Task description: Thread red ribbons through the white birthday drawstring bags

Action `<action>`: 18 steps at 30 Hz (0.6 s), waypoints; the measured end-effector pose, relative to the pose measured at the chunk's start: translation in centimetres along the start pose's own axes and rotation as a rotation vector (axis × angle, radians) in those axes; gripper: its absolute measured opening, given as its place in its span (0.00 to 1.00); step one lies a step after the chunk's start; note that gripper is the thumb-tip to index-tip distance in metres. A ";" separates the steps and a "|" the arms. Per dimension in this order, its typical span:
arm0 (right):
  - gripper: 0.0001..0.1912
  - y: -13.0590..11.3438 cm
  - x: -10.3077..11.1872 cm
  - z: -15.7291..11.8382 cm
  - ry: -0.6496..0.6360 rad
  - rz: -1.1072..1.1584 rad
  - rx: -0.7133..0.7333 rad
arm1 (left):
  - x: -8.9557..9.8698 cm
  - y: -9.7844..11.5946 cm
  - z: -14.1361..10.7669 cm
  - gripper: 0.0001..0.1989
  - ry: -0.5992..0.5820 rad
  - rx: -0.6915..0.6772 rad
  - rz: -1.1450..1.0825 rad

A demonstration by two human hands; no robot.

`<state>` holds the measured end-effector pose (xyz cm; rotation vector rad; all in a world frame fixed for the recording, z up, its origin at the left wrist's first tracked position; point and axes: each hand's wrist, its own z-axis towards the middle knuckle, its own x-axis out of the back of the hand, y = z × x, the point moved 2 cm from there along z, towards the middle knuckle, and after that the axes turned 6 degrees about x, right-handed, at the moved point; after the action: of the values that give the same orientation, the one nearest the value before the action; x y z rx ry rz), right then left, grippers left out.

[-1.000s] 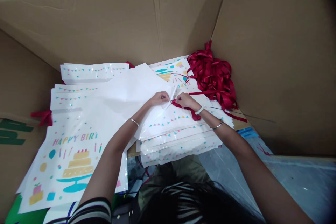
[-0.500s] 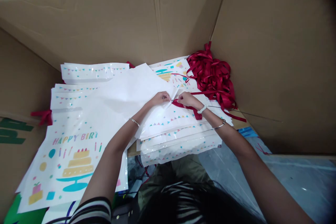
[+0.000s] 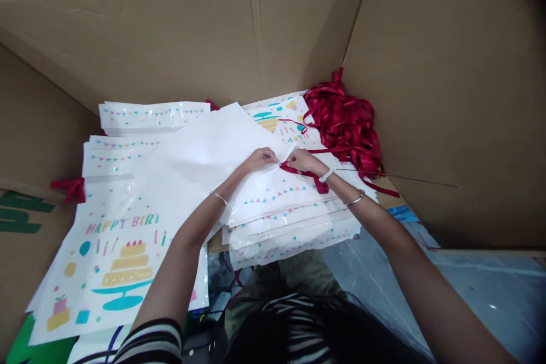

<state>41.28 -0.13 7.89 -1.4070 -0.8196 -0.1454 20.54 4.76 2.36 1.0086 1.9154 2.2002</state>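
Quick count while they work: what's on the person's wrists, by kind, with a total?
Metal bangles: 2
White bracelet: 1
Total: 3

Past the right hand, a heap of red ribbon fills the far corner; cardboard box walls close the far and right sides.
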 end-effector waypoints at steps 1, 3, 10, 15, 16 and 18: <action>0.17 0.0 0.0 0.0 -0.008 -0.004 -0.009 | 0.0 0.0 0.0 0.09 0.005 0.008 0.001; 0.17 0.0 0.1 0.0 -0.021 -0.019 -0.022 | 0.0 0.0 -0.1 0.09 0.013 0.016 0.001; 0.16 0.0 -0.3 0.0 -0.036 -0.030 -0.022 | 0.0 -0.7 0.0 0.11 0.032 0.023 -0.012; 0.13 -0.5 -0.4 0.0 -0.037 -0.028 -0.021 | 0.0 -1.6 0.3 0.11 0.025 0.001 -0.039; 0.13 -0.6 -0.4 0.0 -0.040 -0.027 -0.022 | -0.1 -1.7 0.3 0.11 0.030 -0.007 -0.053; 0.14 -0.7 -0.4 0.0 -0.044 -0.027 -0.029 | -0.1 -1.8 0.4 0.12 0.043 -0.010 -0.082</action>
<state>40.59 -0.44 8.26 -1.4310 -0.8766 -0.1481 20.14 5.50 0.67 0.8725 1.9249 2.2017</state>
